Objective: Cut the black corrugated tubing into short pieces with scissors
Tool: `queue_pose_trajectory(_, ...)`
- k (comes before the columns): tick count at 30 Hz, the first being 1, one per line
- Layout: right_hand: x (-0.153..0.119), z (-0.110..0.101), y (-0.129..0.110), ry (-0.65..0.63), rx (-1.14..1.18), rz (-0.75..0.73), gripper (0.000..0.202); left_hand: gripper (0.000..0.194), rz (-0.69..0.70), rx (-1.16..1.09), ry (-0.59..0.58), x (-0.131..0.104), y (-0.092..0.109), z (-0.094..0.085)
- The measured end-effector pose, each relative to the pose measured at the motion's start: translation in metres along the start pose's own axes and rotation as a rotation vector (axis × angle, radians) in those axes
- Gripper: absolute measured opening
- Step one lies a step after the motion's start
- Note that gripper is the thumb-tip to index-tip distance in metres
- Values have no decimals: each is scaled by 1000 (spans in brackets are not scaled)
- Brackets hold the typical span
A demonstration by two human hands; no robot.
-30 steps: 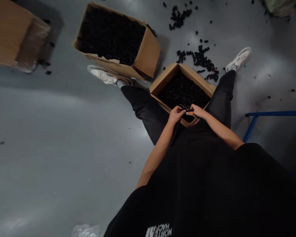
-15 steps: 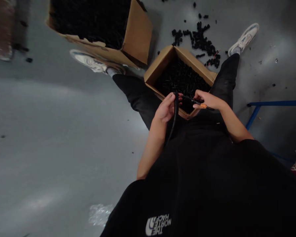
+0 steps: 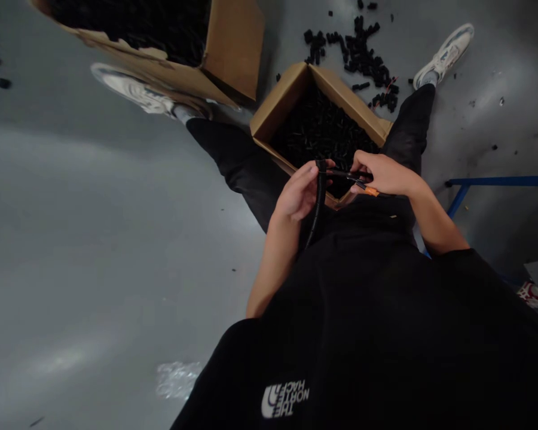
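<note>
My left hand (image 3: 297, 192) is closed around the upper end of a black corrugated tube (image 3: 316, 215), which curves down toward my lap. In my right hand (image 3: 383, 172) is a pair of scissors (image 3: 366, 189) with black and orange handles. The blades point left and reach the tube just below its top end, by my left fingertips. Below both hands stands a small cardboard box (image 3: 278, 95) holding many short black pieces.
A larger cardboard box (image 3: 235, 51) full of black pieces stands at the upper left, beside my shoe (image 3: 134, 89). Loose black pieces (image 3: 363, 54) lie on the floor beyond the small box. A blue metal frame (image 3: 497, 181) is at right, and clear plastic (image 3: 177, 379) lies lower left.
The scissor blades have come closer to the tube and now meet it near its top. My view has shifted slightly, so the boxes appear higher and further left.
</note>
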State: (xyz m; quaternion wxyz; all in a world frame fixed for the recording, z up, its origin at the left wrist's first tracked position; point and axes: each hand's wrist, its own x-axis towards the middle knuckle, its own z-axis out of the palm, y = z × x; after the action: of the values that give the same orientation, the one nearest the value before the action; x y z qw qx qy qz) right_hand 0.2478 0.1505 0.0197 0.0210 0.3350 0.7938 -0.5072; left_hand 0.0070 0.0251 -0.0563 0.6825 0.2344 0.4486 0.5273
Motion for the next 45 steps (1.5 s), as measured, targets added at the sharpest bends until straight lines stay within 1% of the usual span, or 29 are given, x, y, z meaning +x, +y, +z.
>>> queue_pose_trajectory(5,0,1,5,40,12,-14,35,47,-62,-6,40,-4,2,6)
queue_pose_trajectory(8,-3,1,7,50,5,-4,35,46,-145,-3,-2,-10,6,7)
queue_pose_trajectory(10,-6,2,6,38,2,-7,33,50,-167,7,-46,-16,10,9)
queue_pose_trajectory(12,-9,5,3,22,20,-40,34,55,-150,20,-96,-21,15,14)
queue_pose_trajectory(16,-14,16,-4,54,92,-112,48,63,-122,53,-183,-31,23,31)
queue_pose_trajectory(18,-16,22,-7,89,103,-108,52,64,-87,50,-171,-33,25,36)
queue_pose_trajectory(20,-18,25,-9,115,96,-105,51,63,-51,56,-137,-33,26,37)
queue_pose_trajectory(24,-19,27,-5,120,87,-116,49,63,-35,107,-75,-32,26,29)
queue_pose_trajectory(26,-17,31,0,123,89,-85,49,64,-30,141,-56,-30,21,25)
queue_pose_trajectory(30,-7,44,12,140,103,-14,52,67,-19,202,-11,-18,4,17)
queue_pose_trajectory(34,1,61,25,191,120,52,52,73,50,296,100,-1,-16,3)
queue_pose_trajectory(37,3,74,32,205,150,133,53,75,77,405,163,7,-27,-6)
queue_pose_trajectory(40,3,85,37,208,190,178,54,71,86,482,189,7,-33,-9)
queue_pose_trajectory(45,6,96,42,236,247,190,59,54,106,589,159,7,-36,-13)
